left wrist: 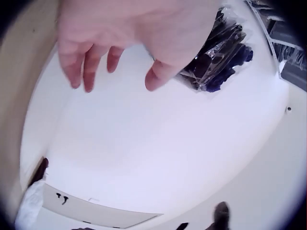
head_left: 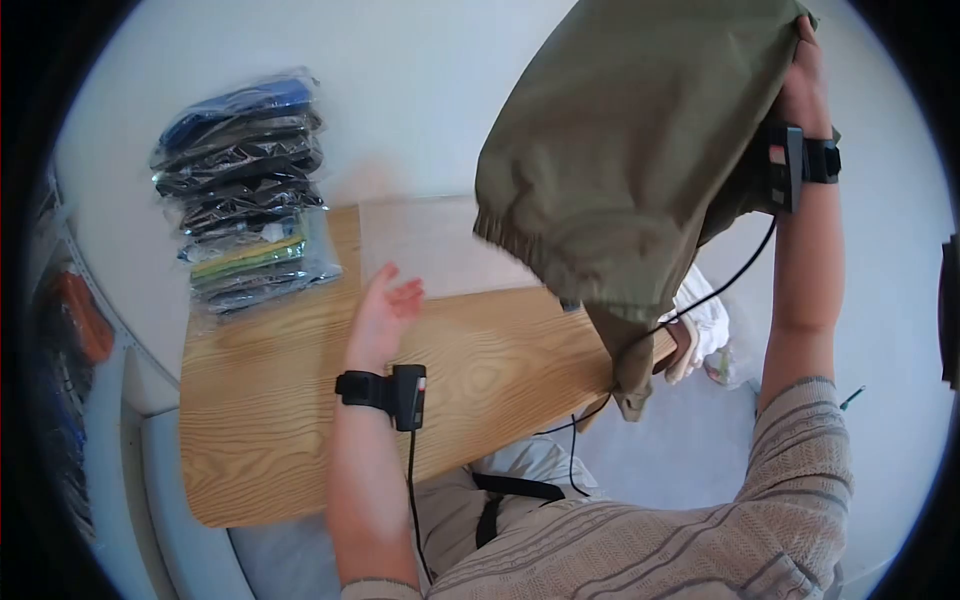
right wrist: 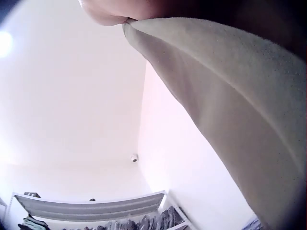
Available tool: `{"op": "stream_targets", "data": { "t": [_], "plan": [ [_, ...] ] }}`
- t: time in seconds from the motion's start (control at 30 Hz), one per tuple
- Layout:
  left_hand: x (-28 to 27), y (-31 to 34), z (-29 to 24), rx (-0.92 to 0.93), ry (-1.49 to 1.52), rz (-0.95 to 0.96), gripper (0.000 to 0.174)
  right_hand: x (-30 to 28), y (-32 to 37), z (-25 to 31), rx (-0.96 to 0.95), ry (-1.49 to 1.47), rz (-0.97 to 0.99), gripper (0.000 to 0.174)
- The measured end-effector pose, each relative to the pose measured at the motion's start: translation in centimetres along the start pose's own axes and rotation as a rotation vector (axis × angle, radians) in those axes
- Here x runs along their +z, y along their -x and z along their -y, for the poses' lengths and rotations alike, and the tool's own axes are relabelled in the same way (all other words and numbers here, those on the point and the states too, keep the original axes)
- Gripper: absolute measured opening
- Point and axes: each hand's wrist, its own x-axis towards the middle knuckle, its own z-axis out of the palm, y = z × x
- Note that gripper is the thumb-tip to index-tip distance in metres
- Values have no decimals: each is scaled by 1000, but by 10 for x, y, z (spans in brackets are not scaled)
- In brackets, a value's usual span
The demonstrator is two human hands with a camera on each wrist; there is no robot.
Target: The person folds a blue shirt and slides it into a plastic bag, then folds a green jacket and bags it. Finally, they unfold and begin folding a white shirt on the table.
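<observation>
An olive-green garment (head_left: 620, 150) with a gathered elastic hem hangs in the air over the right part of the table. My raised right hand (head_left: 804, 90) pinches its upper right edge. The right wrist view shows the cloth (right wrist: 230, 105) draping down from the fingers, most of which are out of sight. My left hand (head_left: 385, 312) hovers above the wooden table, holding nothing. Its fingers are spread and loosely bent in the left wrist view, with the thumb apart. Just beyond it, a clear plastic sheet or bag (head_left: 425, 245) lies flat along the table's back edge, partly behind the garment.
A tall stack of plastic-wrapped folded clothes (head_left: 245, 190) stands at the table's back left. White cloth (head_left: 705, 315) hangs by the table's right end. A black cable (head_left: 735, 285) runs from the right wrist camera past the garment. Shelves with packed items (head_left: 75, 350) are at far left.
</observation>
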Motion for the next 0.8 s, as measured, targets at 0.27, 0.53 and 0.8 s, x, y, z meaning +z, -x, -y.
{"op": "stream_targets", "data": {
  "t": [0.27,0.53,0.8],
  "plan": [
    [83,69,10,-133,-386,641,64,58,134,-67,433,-663,427,53],
    [62,42,93,-441,-224,780,53,81,160,-95,665,-854,502,54],
    [45,64,63,-403,-233,654,50,106,121,-83,366,-804,690,55]
  ]
}}
